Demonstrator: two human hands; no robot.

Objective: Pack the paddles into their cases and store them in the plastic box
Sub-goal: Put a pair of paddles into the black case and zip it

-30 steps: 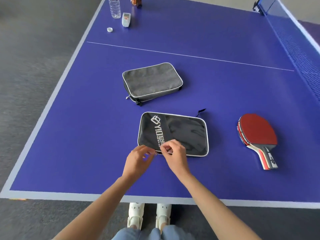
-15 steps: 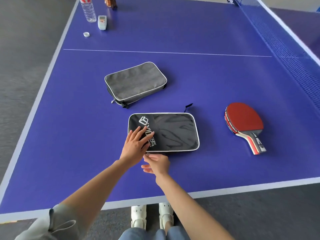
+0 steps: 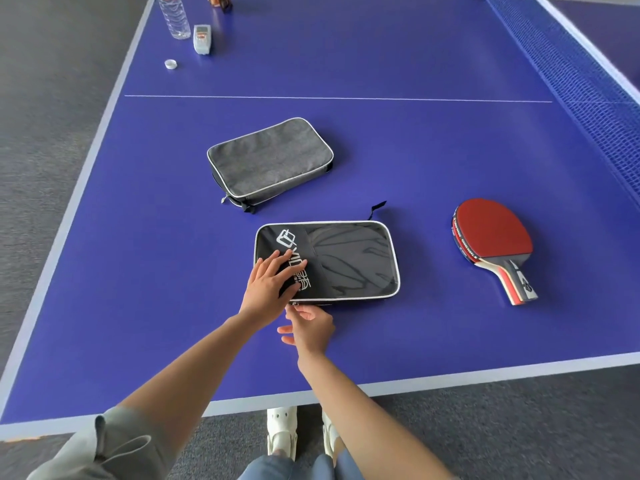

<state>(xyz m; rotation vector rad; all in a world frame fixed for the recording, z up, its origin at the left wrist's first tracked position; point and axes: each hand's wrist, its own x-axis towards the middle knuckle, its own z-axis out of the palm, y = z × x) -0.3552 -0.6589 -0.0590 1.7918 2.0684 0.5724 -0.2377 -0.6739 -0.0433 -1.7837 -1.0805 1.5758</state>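
Note:
A black paddle case (image 3: 349, 263) with white piping and a white logo lies flat on the blue table (image 3: 415, 150). My left hand (image 3: 268, 287) presses flat on its left end with straight fingers. At the case's near edge my right hand (image 3: 306, 325) pinches the small zipper pull (image 3: 295, 304) by the near-left corner. A grey paddle case (image 3: 270, 159) lies farther back, zipped. A red paddle (image 3: 493, 242) with a striped handle lies to the right of the black case, apart from both hands.
A water bottle (image 3: 173, 15), a small white device (image 3: 202, 39) and a bottle cap (image 3: 170, 64) stand at the far left corner. The net (image 3: 595, 98) runs along the right side. The table's near edge (image 3: 450, 377) is close to my feet.
My left hand left the zipper area and now lies flat on the case's left end. My right hand dropped to the near edge at the zipper pull. The view shifted slightly.

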